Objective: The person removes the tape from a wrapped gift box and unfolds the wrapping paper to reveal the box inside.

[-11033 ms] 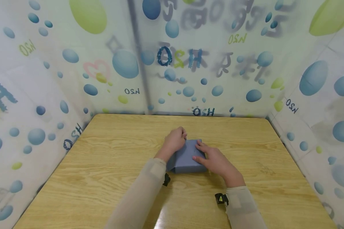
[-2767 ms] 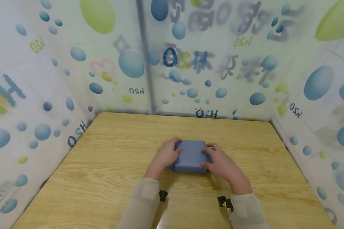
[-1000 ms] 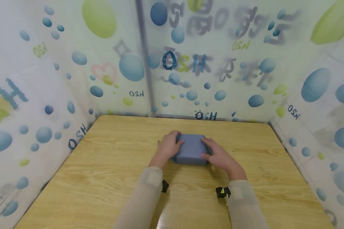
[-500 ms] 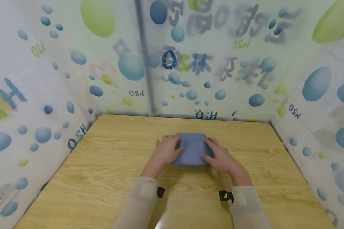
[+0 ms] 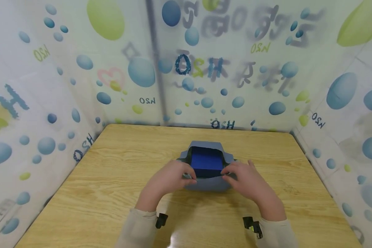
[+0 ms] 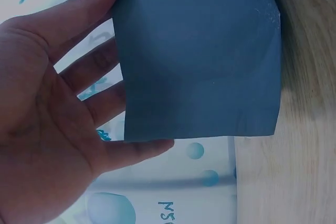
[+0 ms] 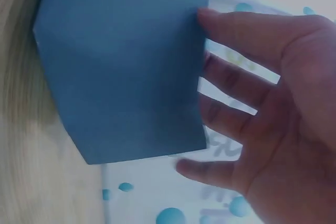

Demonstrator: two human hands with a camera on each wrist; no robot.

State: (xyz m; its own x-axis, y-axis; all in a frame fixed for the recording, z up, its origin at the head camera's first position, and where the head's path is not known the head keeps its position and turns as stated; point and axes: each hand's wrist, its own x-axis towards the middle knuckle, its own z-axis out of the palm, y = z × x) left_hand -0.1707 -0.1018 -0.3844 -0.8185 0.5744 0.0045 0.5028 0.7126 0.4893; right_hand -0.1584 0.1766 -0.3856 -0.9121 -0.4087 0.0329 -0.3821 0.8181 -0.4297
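Note:
A grey-blue box point(image 5: 208, 184) sits at mid-table with its flaps spread apart at the top. Deep blue shows inside it point(image 5: 206, 160). My left hand point(image 5: 170, 177) pinches the left part of the near flap's upper edge, and my right hand point(image 5: 250, 182) pinches the right part. In the left wrist view the flap point(image 6: 199, 61) stands with the thumb on its near face and the other fingers partly hidden behind it. The right wrist view shows the flap point(image 7: 126, 72) likewise, with the thumb at its edge and the little finger off the corner.
The wooden table point(image 5: 117, 193) reaches to a back wall point(image 5: 235, 69) of white sheeting printed with blue and green drops. Similar sheeting stands at both sides. Each wrist carries a small black camera, the left one point(image 5: 161, 220) and the right one point(image 5: 252, 226).
The box was closed, with my hands at its left and right sides. Now its top flaps are apart, the blue inside shows, and both hands have come nearer to the near flap's edge.

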